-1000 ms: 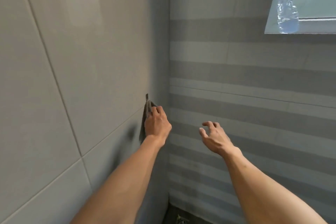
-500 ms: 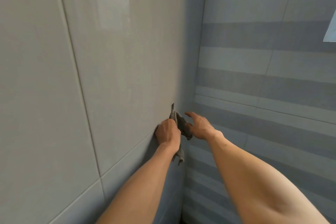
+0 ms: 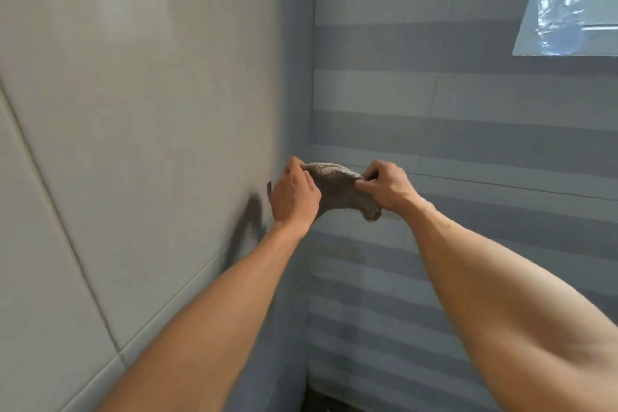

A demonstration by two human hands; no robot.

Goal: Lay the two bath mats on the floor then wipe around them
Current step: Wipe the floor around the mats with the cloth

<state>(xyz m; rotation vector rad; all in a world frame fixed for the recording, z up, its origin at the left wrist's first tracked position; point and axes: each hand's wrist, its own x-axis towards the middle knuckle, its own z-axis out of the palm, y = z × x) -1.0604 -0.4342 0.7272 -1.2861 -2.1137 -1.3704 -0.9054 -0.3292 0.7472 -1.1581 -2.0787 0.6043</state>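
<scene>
A grey cloth (image 3: 337, 192) is stretched between your two hands in front of the corner where the plain tiled wall (image 3: 133, 110) meets the striped wall (image 3: 468, 144). Your left hand (image 3: 294, 197) is closed on its left end; your right hand (image 3: 388, 187) pinches its right end. At upper right, a blurred window (image 3: 568, 3), possibly plastic-covered.

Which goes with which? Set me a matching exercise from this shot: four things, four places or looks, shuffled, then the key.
1. cloth
2. left hand
3. striped wall
4. window

A. upper right corner
B. stretched between both hands
C. bands of light and dark grey
D. grips the cloth's end nearest the plain tiled wall

Pairs: 1-B, 2-D, 3-C, 4-A
</scene>
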